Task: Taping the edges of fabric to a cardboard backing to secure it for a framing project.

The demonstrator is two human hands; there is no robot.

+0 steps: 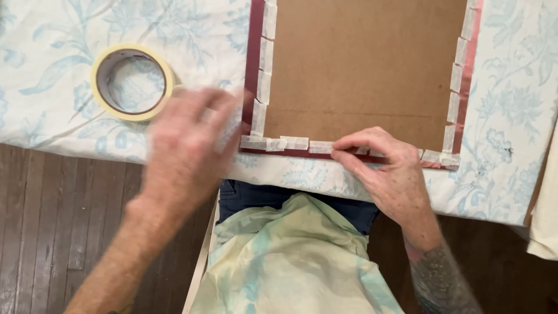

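A brown cardboard backing (360,70) lies in a dark red frame (253,58) on the table, with short strips of pale masking tape (294,142) along its left, near and right edges. My right hand (383,168) rests on the frame's near edge, fingertips pinched on the tape there. My left hand (189,142) is blurred just left of the frame's near-left corner, with what looks like a translucent tape piece at its fingers. A roll of masking tape (132,82) lies flat to the left of that hand.
A white cloth with pale blue flowers (511,104) covers the table, whose near edge runs across the middle. Below it are dark wooden floorboards (52,232) and my lap in pale green fabric (290,261). A cream cloth (546,215) hangs at the right.
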